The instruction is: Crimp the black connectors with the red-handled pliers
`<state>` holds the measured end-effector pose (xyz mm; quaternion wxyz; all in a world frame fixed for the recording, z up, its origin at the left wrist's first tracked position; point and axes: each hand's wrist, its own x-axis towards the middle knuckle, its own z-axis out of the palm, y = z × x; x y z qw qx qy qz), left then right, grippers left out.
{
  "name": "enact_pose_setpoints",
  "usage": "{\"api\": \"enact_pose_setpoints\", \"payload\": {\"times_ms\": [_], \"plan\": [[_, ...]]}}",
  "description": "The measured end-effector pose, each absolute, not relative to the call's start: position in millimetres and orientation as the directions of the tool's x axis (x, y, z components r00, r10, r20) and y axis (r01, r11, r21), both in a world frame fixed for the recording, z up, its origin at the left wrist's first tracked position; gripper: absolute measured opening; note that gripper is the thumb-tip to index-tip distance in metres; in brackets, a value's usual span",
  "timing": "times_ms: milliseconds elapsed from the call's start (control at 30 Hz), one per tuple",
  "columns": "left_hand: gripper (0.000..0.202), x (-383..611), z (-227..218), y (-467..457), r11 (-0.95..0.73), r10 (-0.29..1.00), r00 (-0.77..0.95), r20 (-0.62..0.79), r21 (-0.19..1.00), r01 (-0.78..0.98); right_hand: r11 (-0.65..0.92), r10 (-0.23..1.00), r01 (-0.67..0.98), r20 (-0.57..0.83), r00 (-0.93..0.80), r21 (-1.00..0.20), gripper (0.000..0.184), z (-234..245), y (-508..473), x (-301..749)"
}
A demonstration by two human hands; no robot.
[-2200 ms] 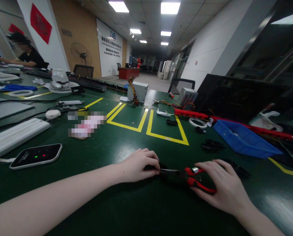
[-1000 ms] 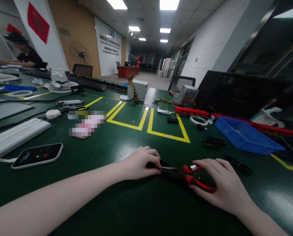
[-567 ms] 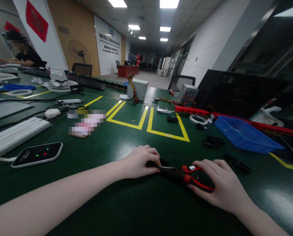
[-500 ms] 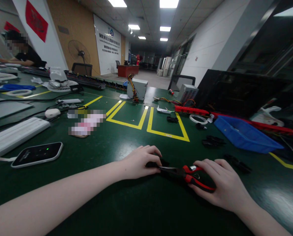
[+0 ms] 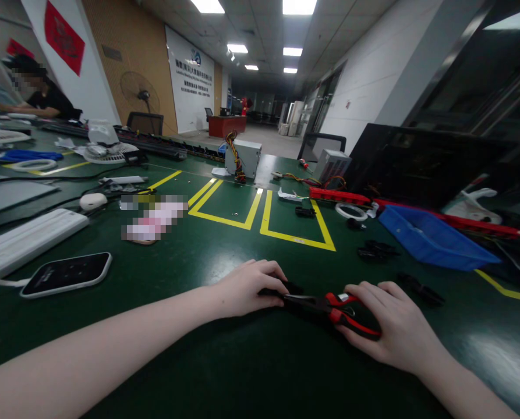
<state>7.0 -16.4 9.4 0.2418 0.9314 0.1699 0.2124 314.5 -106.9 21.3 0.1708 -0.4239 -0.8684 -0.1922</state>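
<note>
My right hand [image 5: 384, 323] is closed around the red and black handles of a pair of needle-nose pliers [image 5: 336, 308]. The slim jaws point left and reach the fingertips of my left hand [image 5: 255, 288]. Those fingers are pinched on a small black part [image 5: 271, 292], mostly covered by the fingers, so its kind cannot be made out. Dark material also shows just beyond the fingertips, above the jaws. Both hands are low over the green table [image 5: 225, 366].
Black bundled pieces [image 5: 375, 251] and a blue tray [image 5: 438, 238] are to the right. Left are a pink phone [image 5: 155, 221], a black-faced device [image 5: 67, 273] and a white power strip [image 5: 28, 238]. A metal power supply box [image 5: 248, 158] stands farther back. A person [image 5: 45, 96] sits far left.
Both hands and the pliers hold nearly the same position, with only a slight shift at the jaws. The green light on the black-faced device no longer shows.
</note>
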Motion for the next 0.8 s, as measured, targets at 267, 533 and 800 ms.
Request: {"api": "enact_pose_setpoints", "payload": {"times_ms": [267, 533, 800], "plan": [[0.018, 6.4, 14.6, -17.0, -0.808, 0.427, 0.858, 0.286, 0.546, 0.221, 0.575, 0.65, 0.788, 0.461, -0.604, 0.22, 0.043, 29.7, -106.8, 310.8], [0.019, 6.6, 16.2, -17.7, -0.816, 0.425, 0.862, 0.277, 0.529, 0.233, 0.556, 0.705, 0.818, 0.439, -0.557, 0.145, 0.043, 29.3, -106.4, 314.6], [0.019, 8.3, 14.9, -16.4, -0.805, 0.43, 0.86, 0.275, 0.548, 0.227, 0.545, 0.741, 0.833, 0.412, -0.531, 0.092, 0.041, 29.4, -106.7, 313.5]]}}
